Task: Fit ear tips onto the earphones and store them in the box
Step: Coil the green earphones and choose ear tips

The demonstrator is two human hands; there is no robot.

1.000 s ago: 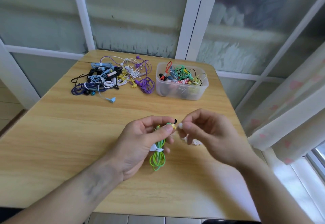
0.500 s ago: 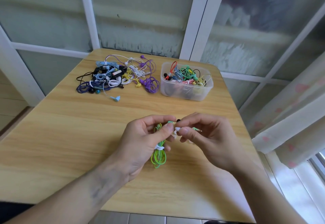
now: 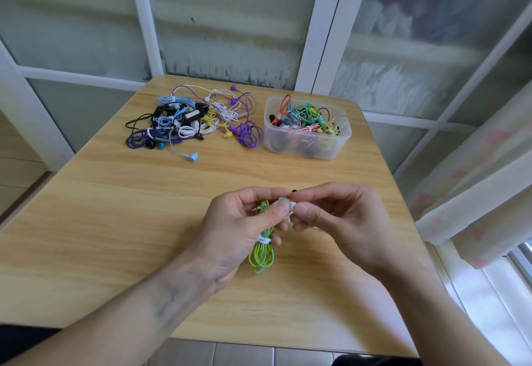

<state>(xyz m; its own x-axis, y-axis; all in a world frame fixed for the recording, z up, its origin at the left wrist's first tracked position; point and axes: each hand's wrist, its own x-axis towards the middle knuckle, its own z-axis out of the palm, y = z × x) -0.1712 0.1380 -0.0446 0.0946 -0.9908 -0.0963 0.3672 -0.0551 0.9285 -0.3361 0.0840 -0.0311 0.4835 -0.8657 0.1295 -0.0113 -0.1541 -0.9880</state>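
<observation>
Holding green earphones (image 3: 261, 252) above the table (image 3: 115, 221), left hand (image 3: 236, 230) curled round the coiled cord, thumb and forefinger pinching the green earbud (image 3: 282, 199) at the top. Bound by a white tie (image 3: 263, 240) at the middle of the coil, loops hanging below the palm. Meeting it from the other side, right hand (image 3: 342, 219), thumb and forefinger pinching a small white ear tip (image 3: 292, 207) pressed right against the earbud. Whether seated on the bud or only touching, cannot tell. Peeking out just above the fingertips, a small black bit (image 3: 294, 191), too tiny to identify.

Sitting at the far right of the table, a clear plastic box (image 3: 306, 147), lidless, loaded with bundled earphones in red, green, yellow and grey. Lying just left of the box, a loose pile of earphones (image 3: 190, 122) in purple, white, yellow, blue and black, one pale blue plug (image 3: 193, 157) trailing toward the near side. Hanging at the right edge, a pale curtain (image 3: 475, 193) with pink marks. Standing behind the table, white-framed glass panels (image 3: 230, 20).
</observation>
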